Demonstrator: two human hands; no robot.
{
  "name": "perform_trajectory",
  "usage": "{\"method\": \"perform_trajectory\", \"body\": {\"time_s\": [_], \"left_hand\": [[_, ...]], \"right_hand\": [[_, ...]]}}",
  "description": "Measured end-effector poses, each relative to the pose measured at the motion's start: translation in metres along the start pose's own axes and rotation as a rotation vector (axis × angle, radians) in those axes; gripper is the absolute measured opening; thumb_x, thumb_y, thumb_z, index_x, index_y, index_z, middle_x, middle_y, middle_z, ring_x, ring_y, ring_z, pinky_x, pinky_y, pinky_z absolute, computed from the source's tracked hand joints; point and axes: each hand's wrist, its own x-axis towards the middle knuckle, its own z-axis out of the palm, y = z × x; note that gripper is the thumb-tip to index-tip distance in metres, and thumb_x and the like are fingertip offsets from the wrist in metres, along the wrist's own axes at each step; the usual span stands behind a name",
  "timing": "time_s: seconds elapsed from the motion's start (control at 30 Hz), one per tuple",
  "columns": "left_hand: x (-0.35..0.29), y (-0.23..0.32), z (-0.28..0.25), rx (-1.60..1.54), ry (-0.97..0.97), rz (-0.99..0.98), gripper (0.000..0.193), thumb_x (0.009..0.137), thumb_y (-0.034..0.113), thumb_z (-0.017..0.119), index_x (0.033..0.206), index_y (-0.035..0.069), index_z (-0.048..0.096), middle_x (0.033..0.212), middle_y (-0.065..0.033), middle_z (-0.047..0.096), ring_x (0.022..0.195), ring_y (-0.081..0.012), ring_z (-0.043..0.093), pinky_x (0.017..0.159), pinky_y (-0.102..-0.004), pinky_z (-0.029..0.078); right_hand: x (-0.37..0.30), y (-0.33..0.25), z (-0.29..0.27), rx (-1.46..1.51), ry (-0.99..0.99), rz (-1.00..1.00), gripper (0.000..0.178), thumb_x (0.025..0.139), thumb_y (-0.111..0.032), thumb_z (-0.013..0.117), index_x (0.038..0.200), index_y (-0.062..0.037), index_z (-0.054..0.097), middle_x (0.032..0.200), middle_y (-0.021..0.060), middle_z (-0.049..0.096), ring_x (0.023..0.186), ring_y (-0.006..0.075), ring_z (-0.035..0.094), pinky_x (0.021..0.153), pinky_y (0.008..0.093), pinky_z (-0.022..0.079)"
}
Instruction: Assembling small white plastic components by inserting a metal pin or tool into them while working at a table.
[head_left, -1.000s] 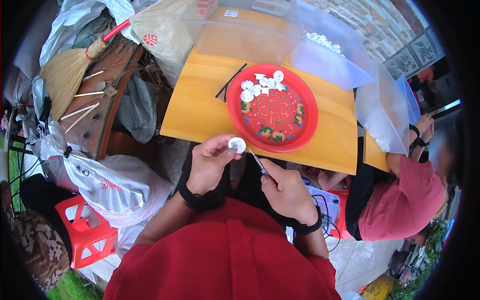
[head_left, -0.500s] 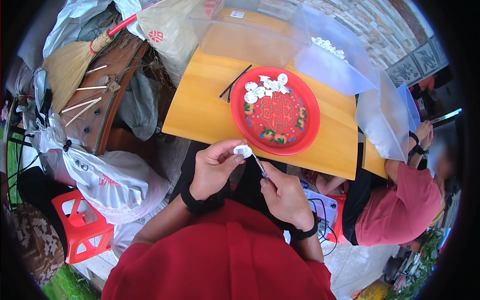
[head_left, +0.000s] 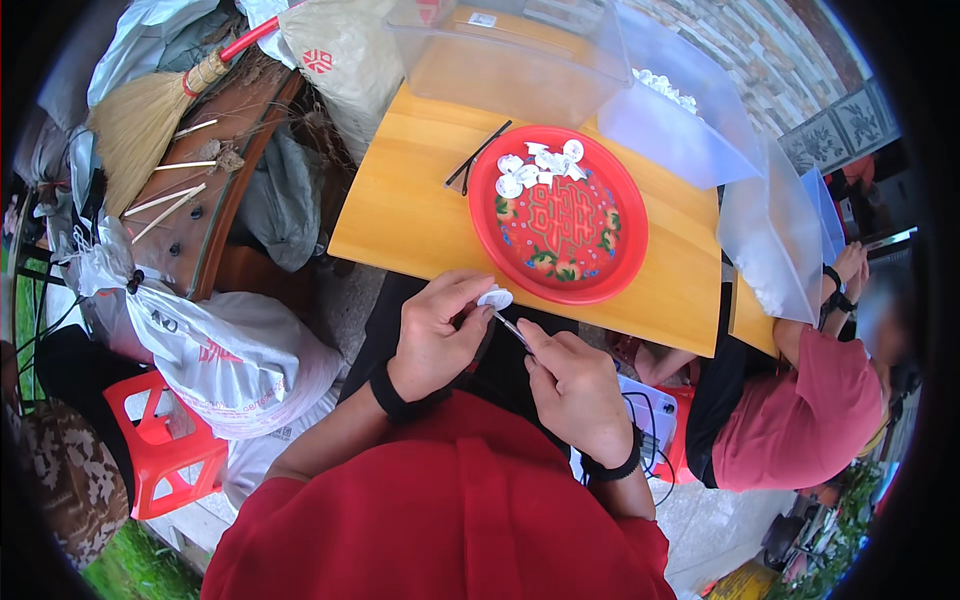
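My left hand [head_left: 432,340] pinches a small white round piece [head_left: 496,297] between thumb and fingers, just off the near edge of the table. In my right hand [head_left: 582,395] is a thin metal-tipped tool [head_left: 512,330]. Its tip points at the lower edge of the white piece and seems to touch it; its handle is mostly hidden by my fingers. Beyond my hands a round red tray [head_left: 633,255] with a printed pattern rests on the table. Several similar white pieces [head_left: 538,167] lie toward its far left side.
The wooden table [head_left: 385,215] bears thin black sticks [head_left: 478,155] and a clear plastic bin [head_left: 505,65]. Translucent bins [head_left: 680,140] with white pieces stand to the right. Tied white sacks [head_left: 235,360] and a red stool [head_left: 165,440] are at left. A person [head_left: 790,420] sits at right.
The white piece has tilted in my left fingers. My right hand has shifted slightly right and down, and the tool now slants at the piece's lower edge.
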Motion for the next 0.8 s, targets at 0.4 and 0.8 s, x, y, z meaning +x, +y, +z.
{"method": "perform_trajectory", "body": {"time_s": [0.4, 0.8], "left_hand": [[0.0, 0.0, 0.001, 0.051, -0.014, -0.021, 0.034, 0.076, -0.015, 0.056, 0.107, -0.003, 0.058, 0.105, -0.0108, 0.056, 0.086, -0.0122, 0.057, 0.071, -0.022, 0.047], [0.0, 0.003, 0.002, 0.045, -0.026, -0.101, 0.03, 0.075, -0.014, 0.059, 0.103, -0.003, 0.06, 0.102, -0.0102, 0.058, 0.083, -0.0121, 0.059, 0.07, -0.0218, 0.048]], "right_hand": [[0.014, -0.011, 0.002, -0.694, 0.047, -0.218, 0.042, 0.064, -0.005, 0.057, 0.105, 0.0019, 0.061, 0.069, 0.0088, 0.046, 0.065, 0.0228, 0.051, 0.054, 0.032, 0.043], [0.019, -0.007, -0.005, -0.726, -0.044, -0.326, 0.034, 0.065, -0.008, 0.058, 0.097, 0.003, 0.06, 0.067, 0.0071, 0.05, 0.06, 0.0182, 0.053, 0.049, 0.0282, 0.043]]}}
